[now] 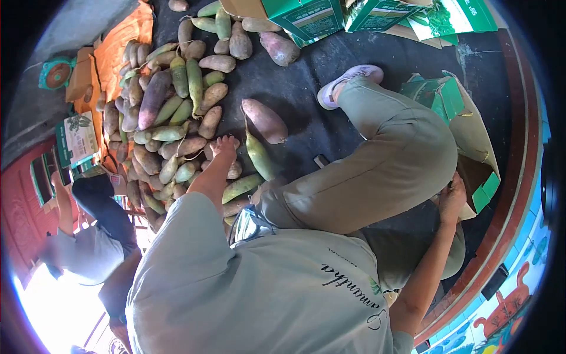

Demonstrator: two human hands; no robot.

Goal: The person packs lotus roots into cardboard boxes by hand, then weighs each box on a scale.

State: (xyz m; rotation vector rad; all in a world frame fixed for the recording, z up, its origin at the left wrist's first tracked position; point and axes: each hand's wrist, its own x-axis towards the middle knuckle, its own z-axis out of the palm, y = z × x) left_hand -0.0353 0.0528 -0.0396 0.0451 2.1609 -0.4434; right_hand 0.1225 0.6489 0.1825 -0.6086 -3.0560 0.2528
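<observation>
My left hand reaches into a large pile of radishes, its fingers curled over a pinkish radish at the pile's near right side. Close by on the black sheet lie a big pink-purple radish and a long green radish. On the far right, my right hand grips the edge of an open green-and-brown cardboard box, which rests on its side beside my bent knee. Part of that hand's grip is hidden by the box and my leg.
Green printed boxes stand at the top. Orange cloth lies behind the pile. Another person is at the lower left, near a green-and-white box. A red-brown ledge curves along the right. My shoe rests on black sheeting.
</observation>
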